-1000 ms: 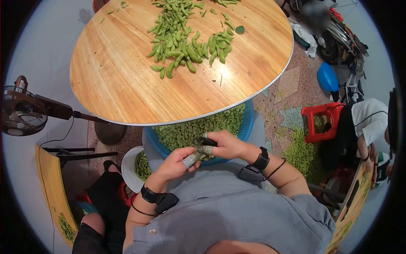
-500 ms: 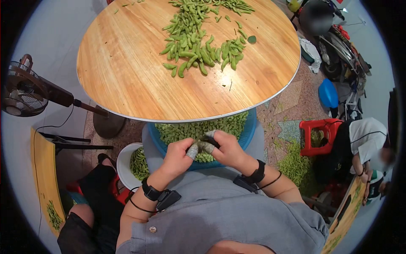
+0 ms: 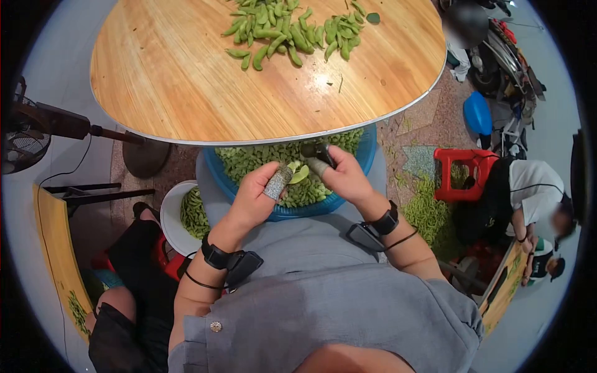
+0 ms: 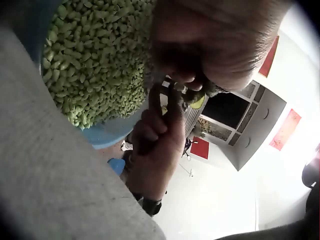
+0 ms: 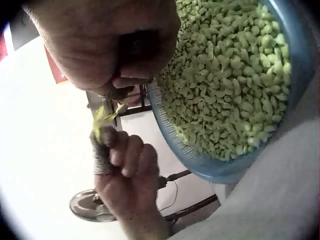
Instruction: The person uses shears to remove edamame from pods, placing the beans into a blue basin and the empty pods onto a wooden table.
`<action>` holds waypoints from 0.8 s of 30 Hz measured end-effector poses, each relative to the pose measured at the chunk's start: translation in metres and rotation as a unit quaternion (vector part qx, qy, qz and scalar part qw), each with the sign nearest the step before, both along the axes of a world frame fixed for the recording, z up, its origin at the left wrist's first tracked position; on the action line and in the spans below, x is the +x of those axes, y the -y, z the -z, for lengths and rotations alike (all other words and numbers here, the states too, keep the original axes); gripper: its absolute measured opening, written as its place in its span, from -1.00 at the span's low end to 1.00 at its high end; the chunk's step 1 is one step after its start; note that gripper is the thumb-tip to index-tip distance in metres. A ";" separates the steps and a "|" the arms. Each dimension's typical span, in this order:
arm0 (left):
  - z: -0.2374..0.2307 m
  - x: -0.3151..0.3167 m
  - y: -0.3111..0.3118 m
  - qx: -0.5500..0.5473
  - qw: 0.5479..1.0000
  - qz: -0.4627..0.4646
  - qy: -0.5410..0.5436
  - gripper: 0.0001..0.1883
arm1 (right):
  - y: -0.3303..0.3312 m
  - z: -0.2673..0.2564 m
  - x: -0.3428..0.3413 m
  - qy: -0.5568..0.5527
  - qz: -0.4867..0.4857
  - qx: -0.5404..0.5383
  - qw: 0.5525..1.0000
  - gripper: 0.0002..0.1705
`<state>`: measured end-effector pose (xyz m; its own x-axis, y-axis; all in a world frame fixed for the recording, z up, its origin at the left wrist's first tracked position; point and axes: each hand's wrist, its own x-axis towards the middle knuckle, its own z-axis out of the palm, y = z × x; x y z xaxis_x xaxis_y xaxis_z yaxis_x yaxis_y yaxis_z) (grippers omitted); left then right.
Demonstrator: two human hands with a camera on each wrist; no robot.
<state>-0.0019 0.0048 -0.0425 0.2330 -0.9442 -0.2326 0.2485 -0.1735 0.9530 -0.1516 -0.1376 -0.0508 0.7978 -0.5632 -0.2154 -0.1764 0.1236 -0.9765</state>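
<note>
My left hand (image 3: 256, 194), its thumb wrapped in grey tape, pinches a split green soybean pod (image 3: 300, 174) over the basin of shelled beans. The right wrist view shows the pod (image 5: 101, 120) spread at the fingertips, with a small green bean (image 5: 121, 108) beside it. To its right is my right hand (image 3: 349, 179), thumb also wrapped and a dark cover on a finger. Its thumb and forefinger stand apart with nothing visible between them, while the other fingers curl under. Beneath both hands, the blue basin (image 3: 371, 155) holds a heap of shelled green beans (image 5: 230, 75).
A round wooden table (image 3: 186, 93) overhangs the basin's far side, with soybean pods (image 3: 286, 34) piled on it. On the left stand a white bucket (image 3: 171, 211) of pods and a fan (image 3: 62, 121). A red stool (image 3: 443, 177) and seated people are on the right.
My hands have drawn apart from their close meeting over the basin, and the split pod now shows at my left fingertips. The head view has shifted, moving the table upward in frame.
</note>
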 end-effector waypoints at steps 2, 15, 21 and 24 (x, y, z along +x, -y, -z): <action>0.001 0.000 -0.002 -0.014 0.998 -0.004 0.057 -0.89 | 0.003 -0.008 -0.003 0.012 0.019 0.176 0.984 -0.80; 0.015 0.016 -0.018 -0.068 0.981 0.011 0.183 -0.84 | -0.009 -0.023 0.020 -0.058 -0.036 0.136 0.988 -0.84; 0.006 0.026 -0.036 0.002 0.984 -0.032 0.173 -0.87 | -0.003 0.000 0.007 -0.115 -0.085 -0.094 0.985 -0.73; 0.009 0.045 -0.070 0.118 0.968 -0.140 0.172 -0.85 | 0.011 -0.036 0.000 -0.026 -0.094 -0.355 0.930 -0.80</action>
